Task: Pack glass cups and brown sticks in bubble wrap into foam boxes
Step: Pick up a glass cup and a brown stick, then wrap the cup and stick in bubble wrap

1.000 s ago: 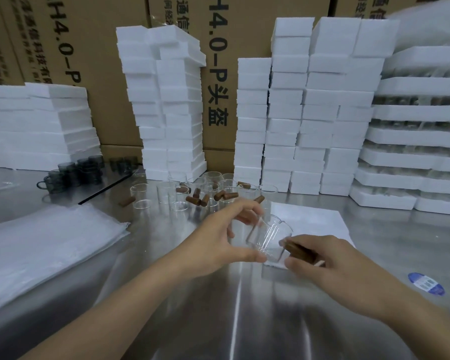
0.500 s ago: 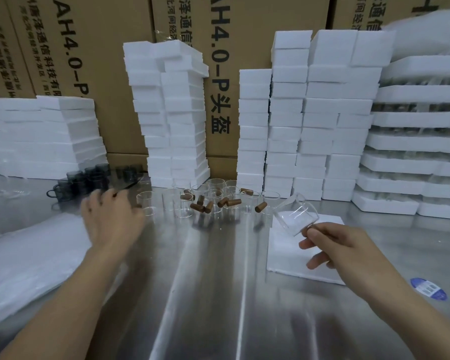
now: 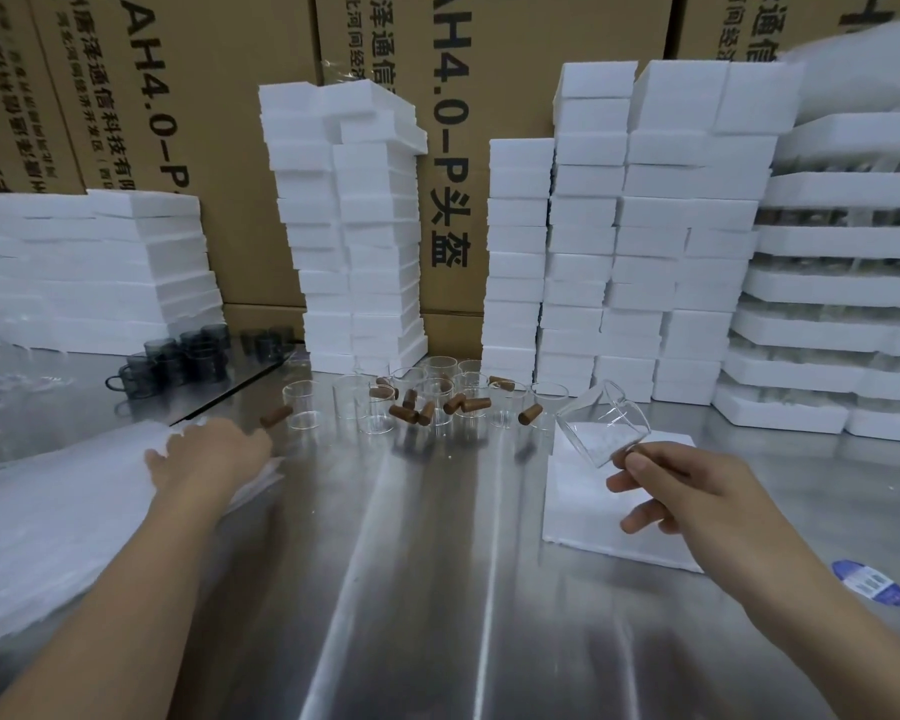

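My right hand (image 3: pixel 692 491) pinches a clear glass cup (image 3: pixel 604 426) by its lower edge, tilted, above a flat white foam piece (image 3: pixel 593 517) on the steel table. My left hand (image 3: pixel 214 454) rests on the top of a stack of bubble wrap sheets (image 3: pixel 58 511) at the left, fingers on its far edge. Several clear glass cups (image 3: pixel 427 397) stand in a group at mid-table with brown sticks (image 3: pixel 406 413) scattered among them. One brown stick (image 3: pixel 274 415) lies apart, near my left hand.
Tall stacks of white foam boxes (image 3: pixel 619 236) line the back, with another stack (image 3: pixel 354 226) left of centre and low piles (image 3: pixel 89 272) far left. Foam trays (image 3: pixel 842 304) stack at right. Dark glass mugs (image 3: pixel 178 358) sit back left. A blue label (image 3: pixel 868 582) lies right.
My left hand let go of the cup and moved left onto the bubble wrap stack. My right hand lifted the cup and now holds it alone, tilted over the foam piece.
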Demonstrator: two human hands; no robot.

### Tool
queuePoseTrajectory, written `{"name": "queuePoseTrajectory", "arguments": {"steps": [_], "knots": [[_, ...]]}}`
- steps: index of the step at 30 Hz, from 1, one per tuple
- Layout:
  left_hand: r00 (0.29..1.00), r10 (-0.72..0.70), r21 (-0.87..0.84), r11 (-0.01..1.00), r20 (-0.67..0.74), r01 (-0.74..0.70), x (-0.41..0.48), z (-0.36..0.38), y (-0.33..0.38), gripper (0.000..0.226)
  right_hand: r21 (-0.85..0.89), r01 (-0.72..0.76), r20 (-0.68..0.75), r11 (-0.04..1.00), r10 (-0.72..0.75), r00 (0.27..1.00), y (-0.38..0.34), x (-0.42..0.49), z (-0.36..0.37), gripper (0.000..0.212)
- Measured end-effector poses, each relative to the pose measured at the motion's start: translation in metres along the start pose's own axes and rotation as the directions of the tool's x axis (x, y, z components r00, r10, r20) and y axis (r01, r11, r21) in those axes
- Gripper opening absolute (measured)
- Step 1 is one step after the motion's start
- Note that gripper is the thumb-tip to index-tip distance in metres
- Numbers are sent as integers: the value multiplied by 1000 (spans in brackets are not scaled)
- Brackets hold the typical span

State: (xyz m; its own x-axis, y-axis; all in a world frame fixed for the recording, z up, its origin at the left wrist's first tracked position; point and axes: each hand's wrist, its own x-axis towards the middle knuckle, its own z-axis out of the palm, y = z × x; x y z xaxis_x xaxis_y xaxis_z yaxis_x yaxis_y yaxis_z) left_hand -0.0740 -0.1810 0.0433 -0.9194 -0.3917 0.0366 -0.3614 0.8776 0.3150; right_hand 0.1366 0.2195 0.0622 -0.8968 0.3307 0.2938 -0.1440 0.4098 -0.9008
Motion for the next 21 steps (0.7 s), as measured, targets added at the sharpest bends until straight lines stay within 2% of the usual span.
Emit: {"name": "queuePoseTrajectory", "arguments": {"steps": [4,7,10,17,21], "knots": [[993,-115,-5,993,2,115,10,-11,-7,64,-5,-16,-18,1000,16,1000,3,2,-1,22],[991,-132,45,990,7,132,19,-7,-24,61,0,-16,-22,1000,16,1000,3,3,-2,20],[998,-66,25,997,-2,66,27,-3,-32,49,2,-11,-19,1000,11,1000,4,2,-2,20],[988,-77,-286,957,-135,35,20,-20,-34,34,-4,5,-22,1000,-5,1000,5,3,-2,21],[949,32,-337,931,-314,-143,-4,-40,-18,60,-4,13,-22,1000,-13,1000,6,3,-1,23]]}}
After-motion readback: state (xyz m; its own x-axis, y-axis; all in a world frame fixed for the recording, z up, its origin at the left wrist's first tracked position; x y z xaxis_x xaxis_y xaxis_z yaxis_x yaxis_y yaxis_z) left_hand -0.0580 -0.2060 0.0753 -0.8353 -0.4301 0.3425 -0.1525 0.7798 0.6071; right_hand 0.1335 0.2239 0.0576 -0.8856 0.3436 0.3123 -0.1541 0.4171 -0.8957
